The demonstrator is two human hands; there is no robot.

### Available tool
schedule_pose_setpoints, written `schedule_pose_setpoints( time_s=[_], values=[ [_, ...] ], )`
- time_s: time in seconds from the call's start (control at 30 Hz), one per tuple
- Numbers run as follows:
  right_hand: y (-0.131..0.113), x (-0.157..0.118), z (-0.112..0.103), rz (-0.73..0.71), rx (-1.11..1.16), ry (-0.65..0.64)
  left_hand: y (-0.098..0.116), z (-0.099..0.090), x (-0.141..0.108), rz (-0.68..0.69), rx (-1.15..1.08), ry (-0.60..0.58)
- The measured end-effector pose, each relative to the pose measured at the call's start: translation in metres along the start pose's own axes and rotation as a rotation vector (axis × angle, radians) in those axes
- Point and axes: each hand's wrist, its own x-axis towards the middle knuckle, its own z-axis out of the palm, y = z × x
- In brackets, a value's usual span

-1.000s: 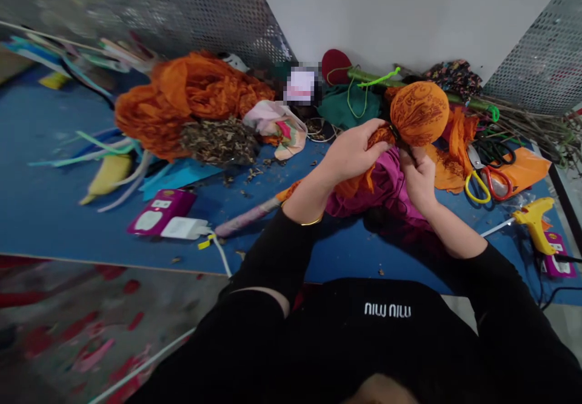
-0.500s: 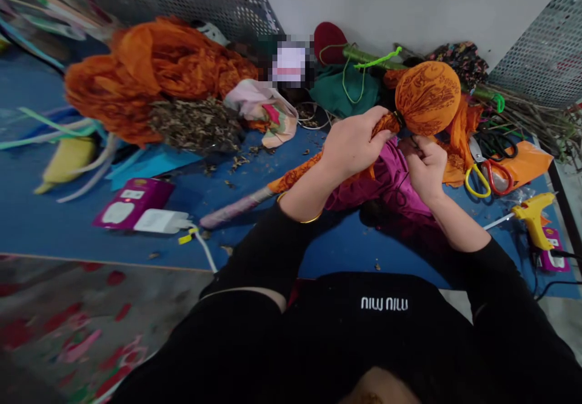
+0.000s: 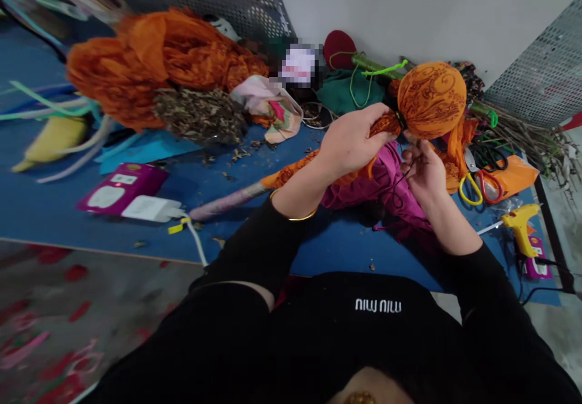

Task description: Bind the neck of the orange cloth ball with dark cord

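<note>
My left hand (image 3: 350, 140) is closed around gathered orange patterned cloth (image 3: 385, 126), just below a round cloth-wrapped ball (image 3: 431, 99). From under my left wrist the orange cloth runs on to a wrapped stick (image 3: 227, 202) lying toward the left. A thin dark cord (image 3: 397, 196) hangs in a loop from the fingers of my right hand (image 3: 426, 176), which are pinched together under the neck of the ball. Dark binding shows around that neck. Magenta cloth (image 3: 352, 187) lies bunched on the table beneath both hands.
Scissors (image 3: 481, 187), an orange sheet (image 3: 521, 178) and a yellow glue gun (image 3: 522, 225) lie at the right. Orange fabric (image 3: 168, 58), dried leaves (image 3: 200, 116) and a purple box (image 3: 122, 188) occupy the left. Twigs (image 3: 545, 131) stick out at the back right.
My right hand has turned so its palm and fingers show more, with the dark cord drawn out from the neck. My left hand keeps its grip. The camera view has shifted slightly.
</note>
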Motion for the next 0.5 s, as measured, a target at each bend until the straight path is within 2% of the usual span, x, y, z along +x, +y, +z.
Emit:
schedule_pose_setpoints(
  time_s=[0.1,0.2,0.27,0.33,0.43,0.5],
  values=[
    [-0.012,0.006,-0.001,0.077,0.142,0.047,0.006,0.0,0.001,-0.07,0.116,0.004],
    [-0.014,0.005,-0.001,-0.033,0.04,0.018,0.011,0.0,0.003,-0.115,0.203,-0.006],
    [-0.011,-0.002,-0.001,-0.244,-0.177,-0.019,0.012,-0.001,0.005,-0.139,0.236,-0.012],
    [-0.009,-0.011,-0.002,-0.566,-0.498,-0.073,0.012,0.0,0.007,-0.158,0.25,-0.013],
    [-0.012,-0.023,-0.005,-1.048,-0.965,-0.239,0.011,0.005,0.009,-0.159,0.265,-0.033],
    [-0.016,-0.028,-0.007,-1.248,-1.135,-0.34,0.011,0.01,0.01,-0.149,0.284,-0.067]
  ],
)
